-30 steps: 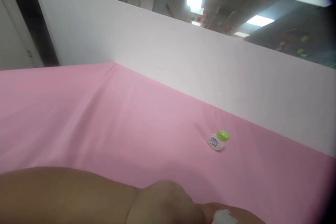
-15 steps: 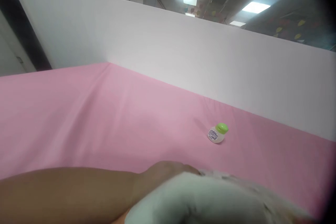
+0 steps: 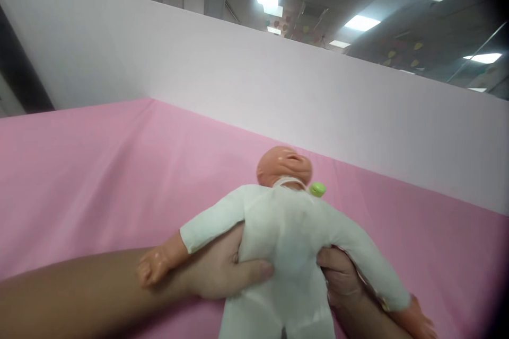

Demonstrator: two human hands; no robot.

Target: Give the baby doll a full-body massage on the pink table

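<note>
A baby doll [image 3: 284,238] with a white cloth body and orange-brown plastic head and hands is held upright, its head tipped back. My left hand [image 3: 230,270] grips the doll's torso under one arm, the thumb lying across its front. On the other side, my right hand [image 3: 340,273] is closed around the torso beneath the other arm. The fingers behind the doll are hidden. Just beside the doll's neck shows the green cap [image 3: 317,189] of a small bottle, whose body is hidden behind the doll.
Pink cloth [image 3: 191,169] covers the surface around the doll. A white partition [image 3: 191,63] rises along its far side. Ceiling lights and a dark post at the left stand beyond it.
The doll has come up into full view from the bottom edge, with both my hands now visible on its torso. It now covers most of the bottle. The camera view has shifted slightly.
</note>
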